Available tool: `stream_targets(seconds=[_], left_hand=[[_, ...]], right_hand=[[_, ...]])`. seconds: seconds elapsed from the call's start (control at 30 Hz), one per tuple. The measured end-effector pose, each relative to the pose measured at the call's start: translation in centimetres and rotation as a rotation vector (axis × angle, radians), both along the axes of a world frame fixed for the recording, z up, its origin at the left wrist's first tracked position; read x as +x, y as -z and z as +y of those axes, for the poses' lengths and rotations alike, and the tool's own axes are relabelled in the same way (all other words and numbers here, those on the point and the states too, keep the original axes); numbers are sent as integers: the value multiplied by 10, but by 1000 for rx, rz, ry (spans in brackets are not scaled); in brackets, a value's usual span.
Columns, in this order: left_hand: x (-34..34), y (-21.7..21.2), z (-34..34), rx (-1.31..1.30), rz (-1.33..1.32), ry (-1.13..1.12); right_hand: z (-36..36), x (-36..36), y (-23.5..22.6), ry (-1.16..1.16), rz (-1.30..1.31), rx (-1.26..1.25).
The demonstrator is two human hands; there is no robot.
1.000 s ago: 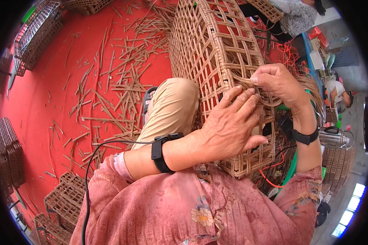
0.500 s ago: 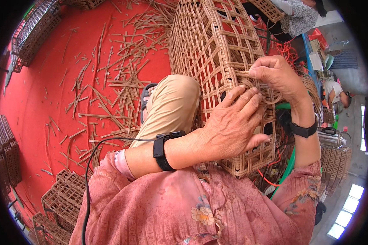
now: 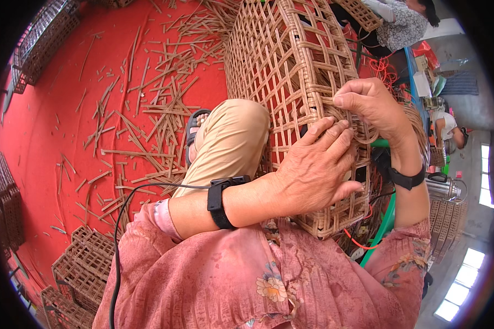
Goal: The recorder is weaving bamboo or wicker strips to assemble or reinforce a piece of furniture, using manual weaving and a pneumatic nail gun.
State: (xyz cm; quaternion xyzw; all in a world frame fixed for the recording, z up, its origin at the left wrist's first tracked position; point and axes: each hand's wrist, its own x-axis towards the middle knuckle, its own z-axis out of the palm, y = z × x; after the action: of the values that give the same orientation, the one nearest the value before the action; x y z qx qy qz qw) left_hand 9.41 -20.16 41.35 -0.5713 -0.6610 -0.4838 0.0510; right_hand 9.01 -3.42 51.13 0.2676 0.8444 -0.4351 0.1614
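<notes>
Closely, the right hand [image 3: 374, 109] pinched a thin brown strand [image 3: 326, 102]; the left hand [image 3: 315, 176] (thumb apart) touched boxy brown wickerwork [image 3: 302, 60].

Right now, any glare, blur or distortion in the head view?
Head view: fisheye rim is black, straight edges bow toward it; white rectangular window panes at lower right are blown out; the brown woven wicker basket, bare left hand and bare right hand look sharp, without obvious motion blur.
</notes>
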Motion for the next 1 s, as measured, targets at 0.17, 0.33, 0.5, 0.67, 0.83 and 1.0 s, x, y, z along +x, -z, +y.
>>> stream_targets(seconds=[0.17, 0.33, 0.5, 0.67, 0.83, 1.0], left_hand=[[1, 1, 1, 23, -13, -3], [-3, 1, -1, 55, -56, 3], [-38, 13, -9, 367, -378, -272], [-74, 25, 1, -128, -802, -125], [-91, 34, -3, -41, -1110, 193], [-98, 34, -18, -27, -1143, 122]], right_hand=[[-4, -8, 2, -22, -24, 18], [-10, -14, 7, -179, 61, 28], [-13, -11, 5, -165, 38, 44], [-16, -11, 5, -171, 75, 116], [-23, -1, -8, -166, 99, 194], [-12, -1, -12, -80, 4, 138]])
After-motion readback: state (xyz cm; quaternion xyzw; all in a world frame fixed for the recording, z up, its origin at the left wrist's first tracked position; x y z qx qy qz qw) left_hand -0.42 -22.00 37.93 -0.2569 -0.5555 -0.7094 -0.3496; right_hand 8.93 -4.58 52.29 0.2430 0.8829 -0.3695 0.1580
